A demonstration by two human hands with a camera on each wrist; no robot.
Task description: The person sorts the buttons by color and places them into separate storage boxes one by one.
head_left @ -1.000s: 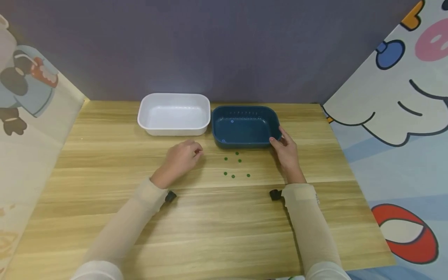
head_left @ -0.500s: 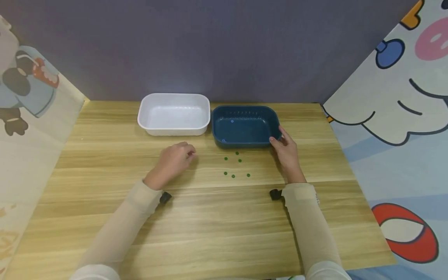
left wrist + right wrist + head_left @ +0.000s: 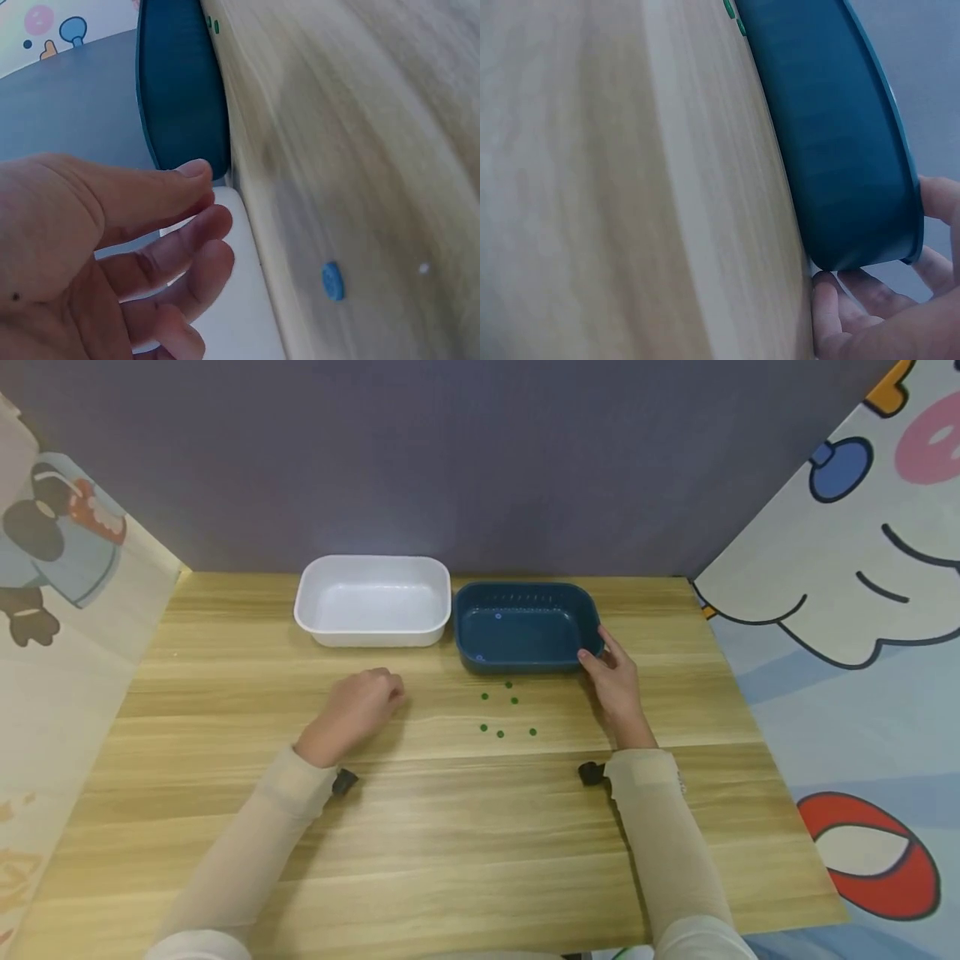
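My left hand [image 3: 358,706] is over the table in front of the white basin [image 3: 372,639]. Its thumb and fingers [image 3: 212,225] are loosely bent, with nothing visible between them. On the wood beyond those fingers lies a small blue button-like disc [image 3: 332,281], which the hand hides in the head view. My right hand [image 3: 617,689] grips the right end of the dark blue basin [image 3: 525,667], its thumb at the rim and other fingers against the end wall. Two small blue pieces [image 3: 498,617] show inside that basin.
Several small green discs [image 3: 500,734] lie scattered on the wooden table [image 3: 465,843] in front of the dark blue basin. The two basins stand side by side before a grey back panel [image 3: 450,460]. A tiny white speck [image 3: 424,268] shows near the blue disc.
My left hand has moved left and a little nearer to me, away from the green discs. My right hand has stayed at the dark blue basin.
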